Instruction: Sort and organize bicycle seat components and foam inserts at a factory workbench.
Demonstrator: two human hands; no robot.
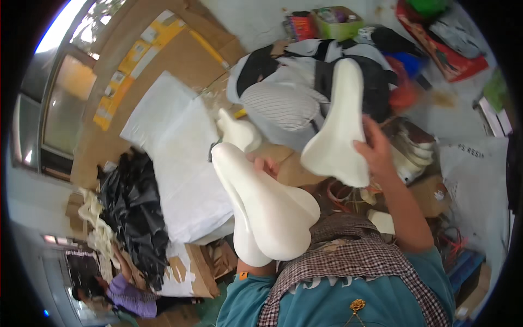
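In front of me I hold two white bicycle saddles without covers. My left hand (267, 167) is closed on the nearer saddle (267, 210), which shows its rounded, split rear toward me. Most of that hand is hidden behind the saddle; only some fingers show past its far edge. My right hand (376, 148) grips the other saddle (340, 125) by its right edge, thumb on the near face, nose pointing up and away. Just beyond the left saddle lies another white saddle piece (239, 132), partly covered by it.
A white wrapped slab (180, 158) and black plastic sheeting (133, 207) lie on the left. Grey and black fabric pieces (280, 103) are heaped ahead, near a green bin (339, 24). A pale sack (474, 174) stands right. Another person (131, 291) works at lower left.
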